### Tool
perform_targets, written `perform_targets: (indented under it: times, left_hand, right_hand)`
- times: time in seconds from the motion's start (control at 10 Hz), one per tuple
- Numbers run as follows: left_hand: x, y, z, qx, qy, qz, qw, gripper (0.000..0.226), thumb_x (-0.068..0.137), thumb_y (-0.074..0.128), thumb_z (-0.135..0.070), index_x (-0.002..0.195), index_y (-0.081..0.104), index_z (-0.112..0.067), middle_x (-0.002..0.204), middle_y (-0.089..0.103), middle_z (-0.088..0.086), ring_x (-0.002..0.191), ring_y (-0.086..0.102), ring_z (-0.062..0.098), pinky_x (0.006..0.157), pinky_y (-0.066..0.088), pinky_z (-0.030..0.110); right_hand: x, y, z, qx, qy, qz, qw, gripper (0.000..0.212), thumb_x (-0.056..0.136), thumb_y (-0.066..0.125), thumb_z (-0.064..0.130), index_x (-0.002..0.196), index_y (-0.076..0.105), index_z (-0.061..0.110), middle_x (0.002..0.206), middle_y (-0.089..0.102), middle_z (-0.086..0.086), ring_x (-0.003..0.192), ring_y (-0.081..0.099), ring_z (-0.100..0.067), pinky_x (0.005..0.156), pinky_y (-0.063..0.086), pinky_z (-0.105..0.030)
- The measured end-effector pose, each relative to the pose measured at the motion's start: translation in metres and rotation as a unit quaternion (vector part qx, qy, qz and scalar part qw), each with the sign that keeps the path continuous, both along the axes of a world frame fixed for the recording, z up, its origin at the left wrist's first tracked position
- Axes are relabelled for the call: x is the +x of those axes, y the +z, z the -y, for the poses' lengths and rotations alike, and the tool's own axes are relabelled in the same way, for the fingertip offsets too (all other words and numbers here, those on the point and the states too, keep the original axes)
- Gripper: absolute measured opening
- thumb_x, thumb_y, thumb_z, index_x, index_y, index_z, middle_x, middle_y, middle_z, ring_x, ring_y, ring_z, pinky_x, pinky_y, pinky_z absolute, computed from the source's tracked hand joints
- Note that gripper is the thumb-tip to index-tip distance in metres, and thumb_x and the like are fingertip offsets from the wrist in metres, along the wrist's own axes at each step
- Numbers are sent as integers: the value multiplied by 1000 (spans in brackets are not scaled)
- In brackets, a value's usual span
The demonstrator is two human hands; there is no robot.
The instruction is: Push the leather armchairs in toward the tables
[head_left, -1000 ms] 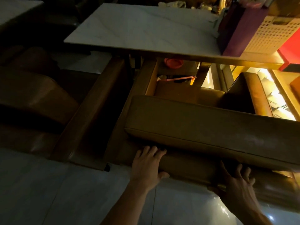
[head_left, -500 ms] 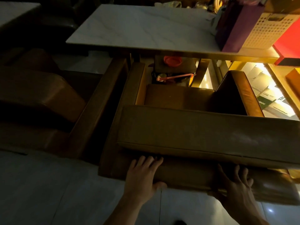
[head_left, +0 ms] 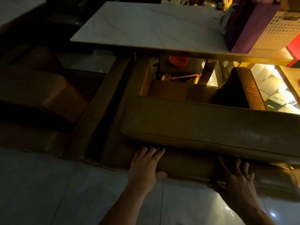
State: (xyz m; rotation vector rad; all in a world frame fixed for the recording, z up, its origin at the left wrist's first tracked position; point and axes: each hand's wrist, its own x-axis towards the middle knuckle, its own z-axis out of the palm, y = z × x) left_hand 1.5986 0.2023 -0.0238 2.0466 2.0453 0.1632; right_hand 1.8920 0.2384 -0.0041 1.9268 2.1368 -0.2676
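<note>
A brown leather armchair (head_left: 203,125) stands with its back toward me, its seat reaching under the white marble table (head_left: 146,26). My left hand (head_left: 144,166) presses flat on the lower back of the chair, fingers straight and tucked under the back cushion's edge. My right hand (head_left: 237,181) presses on the same panel further right, fingers spread. A second brown armchair (head_left: 40,101) sits to the left, beside the table's left end.
A purple box (head_left: 243,25) and a white perforated basket (head_left: 276,30) stand on the table's right end. A red lid (head_left: 178,60) and clutter lie under the table. Pale glossy floor tiles (head_left: 48,192) lie around me. Another table corner (head_left: 14,12) shows far left.
The armchair's left side has swung away from the left armchair, widening the gap. Both hands stayed pressed on its back.
</note>
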Motion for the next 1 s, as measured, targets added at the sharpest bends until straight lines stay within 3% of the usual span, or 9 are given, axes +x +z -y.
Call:
perform_targets:
  times: [0.1,0.2,0.4,0.7,0.9,1.0]
  left_hand:
    - [1,-1,2,-3,4,12,1000,83,82,54,-69,152,20,-41,147,35,-16,134,28,16,119,17,38]
    - [2,0,0,-7,8,23,1000,84,82,57,-67,152,18,-42,149,33,-17,136,25,15,121,11,37]
    - [3,3,0,-10,15,27,999,83,82,62,-63,151,23,-41,148,35,-16,135,25,18,119,18,38]
    - [4,4,-2,-31,10,23,999,86,80,66,-62,151,25,-38,146,36,-13,133,27,19,119,19,41]
    - [4,20,-4,-91,8,30,995,85,86,65,-51,154,15,-37,154,25,-10,140,19,22,120,15,43]
    - [-4,40,-1,-163,7,77,984,78,90,61,-52,153,17,-39,162,13,-12,148,10,19,118,23,47]
  right_hand:
    - [1,1,0,-4,0,9,1000,107,69,63,79,155,20,32,153,24,-31,139,17,-52,106,32,-56]
    - [-1,0,0,-16,-5,27,999,108,71,52,85,156,6,37,157,16,-27,142,10,-50,110,29,-54]
    - [0,-1,-1,-19,9,58,998,106,74,38,88,155,-7,37,158,9,-26,144,8,-50,113,30,-53]
    - [-3,4,-1,-24,11,80,996,106,75,40,87,156,-6,35,158,9,-27,143,8,-49,113,28,-52]
    - [-1,15,2,-87,-9,24,996,108,79,45,82,154,-16,33,161,-7,-25,147,-4,-49,119,22,-53]
    - [-4,33,3,-98,7,-23,995,101,80,47,80,157,1,34,161,8,-18,148,10,-40,116,33,-46]
